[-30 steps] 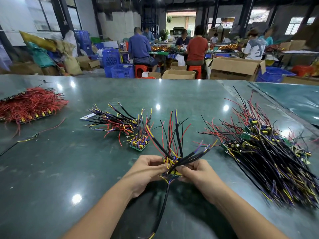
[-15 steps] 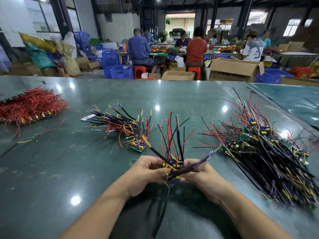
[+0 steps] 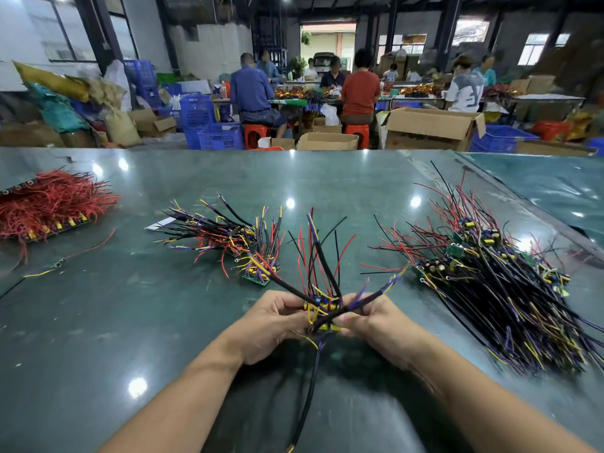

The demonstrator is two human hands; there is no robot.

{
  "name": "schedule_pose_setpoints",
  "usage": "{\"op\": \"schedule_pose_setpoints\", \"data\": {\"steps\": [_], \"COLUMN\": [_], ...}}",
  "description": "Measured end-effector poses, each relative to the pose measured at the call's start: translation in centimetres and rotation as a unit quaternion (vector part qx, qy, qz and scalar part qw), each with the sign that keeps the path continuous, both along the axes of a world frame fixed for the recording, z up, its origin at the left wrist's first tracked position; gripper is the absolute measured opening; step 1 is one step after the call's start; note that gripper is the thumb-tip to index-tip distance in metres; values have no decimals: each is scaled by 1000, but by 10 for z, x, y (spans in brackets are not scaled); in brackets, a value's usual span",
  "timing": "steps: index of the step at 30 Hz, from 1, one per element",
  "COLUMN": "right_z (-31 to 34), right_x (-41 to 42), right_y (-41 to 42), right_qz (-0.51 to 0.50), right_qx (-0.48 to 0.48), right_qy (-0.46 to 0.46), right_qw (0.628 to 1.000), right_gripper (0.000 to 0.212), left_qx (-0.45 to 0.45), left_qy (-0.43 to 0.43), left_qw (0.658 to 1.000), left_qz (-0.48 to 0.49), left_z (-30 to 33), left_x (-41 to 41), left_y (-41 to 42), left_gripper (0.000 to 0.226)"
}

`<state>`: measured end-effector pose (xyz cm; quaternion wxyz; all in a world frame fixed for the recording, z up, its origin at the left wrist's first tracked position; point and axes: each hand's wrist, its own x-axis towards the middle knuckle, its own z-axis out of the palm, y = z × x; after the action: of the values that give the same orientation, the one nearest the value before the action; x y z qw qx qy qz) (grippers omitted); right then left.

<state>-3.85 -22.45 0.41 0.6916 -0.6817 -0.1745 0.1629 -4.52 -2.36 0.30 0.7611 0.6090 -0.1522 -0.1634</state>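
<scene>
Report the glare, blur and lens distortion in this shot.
Head view: white glare spots dot the glossy table; the wide lens leans the side windows; the forearms low in frame are smeared, while the wire bundle gripped by left hand and right hand is sharp.

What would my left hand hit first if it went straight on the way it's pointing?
The left hand grips the wired bundle, so next it would likely meet the right hand, which holds the bundle's other side. The gap between them is hard to judge.
</scene>
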Motion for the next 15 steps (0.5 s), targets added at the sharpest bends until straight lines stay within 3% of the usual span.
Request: {"op": "schedule_pose_setpoints", "data": {"steps": [5,12,15], "right_z": [-5,-4,-3], "right_x": [4,6,7], "right_y": [-4,-3,-1], "right_qz": [8,47,20], "right_qx": [17,85,129], "right_qy": [37,62,85], "right_qw": [999,993,988], "right_gripper": [17,20,14], "left_qx": [-20,-31,-39], "left_qy": [-6,-6,6], "left_qw": [999,998,999], "left_qz": [-30,-49,-31], "left_z": [-1,0,-2], "left_x": [3,5,7], "left_y": [1,3,2], "left_gripper": [45,33,25]}}
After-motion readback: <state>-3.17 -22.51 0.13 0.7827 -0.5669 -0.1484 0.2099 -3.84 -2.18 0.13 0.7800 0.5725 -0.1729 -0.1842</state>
